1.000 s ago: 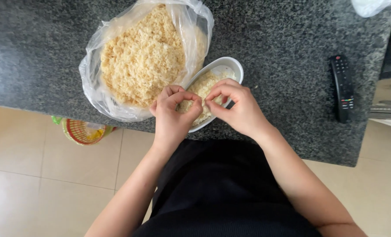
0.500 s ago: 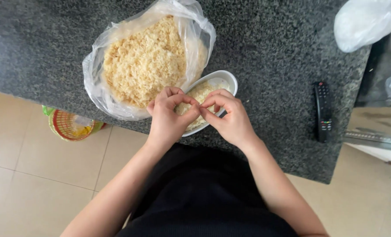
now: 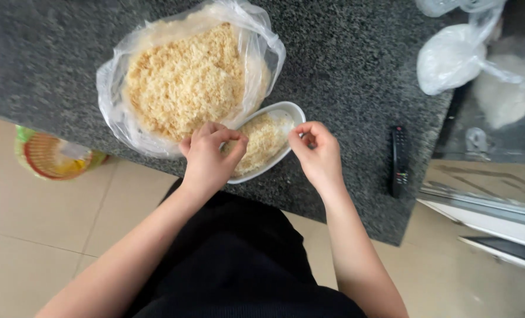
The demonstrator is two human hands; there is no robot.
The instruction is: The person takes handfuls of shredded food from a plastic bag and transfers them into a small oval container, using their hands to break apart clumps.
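A clear plastic bag (image 3: pixel 121 70) lies open on the dark granite counter (image 3: pixel 345 65), full of pale yellow crumbly bits (image 3: pixel 186 82). Beside it, at the counter's near edge, stands a white oval dish (image 3: pixel 290 112) with some of the same crumbs (image 3: pixel 262 138) in it. My left hand (image 3: pixel 209 156) hovers over the dish's left end with its fingertips pinched together, apparently on a few crumbs. My right hand (image 3: pixel 318 156) is just right of the dish, fingers curled, thumb and forefinger pinched; what they hold is too small to tell.
A black remote control (image 3: pixel 399 160) lies on the counter to the right. White knotted plastic bags (image 3: pixel 451 56) sit at the far right. Below the counter on the tiled floor stands a small woven basket (image 3: pixel 53 156). A white ledge runs at the right edge.
My hands, which met over the dish, have drawn apart; the right one has moved off to the dish's right side. The view has shifted right, showing more of the white bags.
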